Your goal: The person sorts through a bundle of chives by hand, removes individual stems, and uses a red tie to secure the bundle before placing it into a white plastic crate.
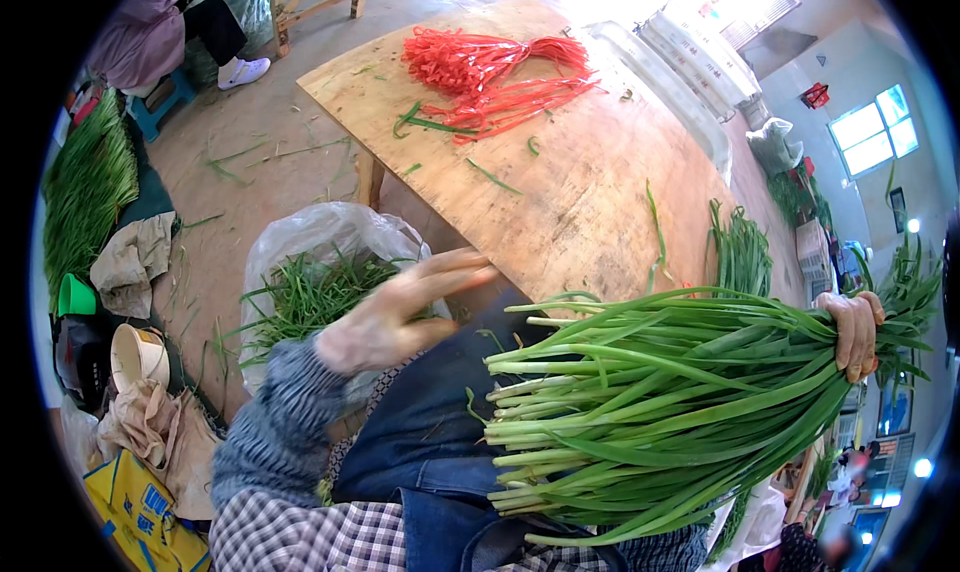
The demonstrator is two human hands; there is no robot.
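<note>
A large bunch of garlic chives [650, 402] lies crosswise in front of my body, pale cut stems to the left and green leaves to the right. At the leafy end, my right hand [852, 334] is closed around the bunch. Apart from the chives, my left hand [400, 307] is held up by the table corner with its fingers stretched out and nothing in it; motion blurs it a little. Under that hand stands a clear plastic bag [330, 227] full of green trimmings [310, 297].
A wooden table [430, 162] stands ahead, its near corner beside my left hand. Red plastic ties [470, 62] lie on its far part, another chive bunch [740, 252] at its right. At left are a chive pile [95, 182], a cream bucket [138, 357] and a seated person [140, 32].
</note>
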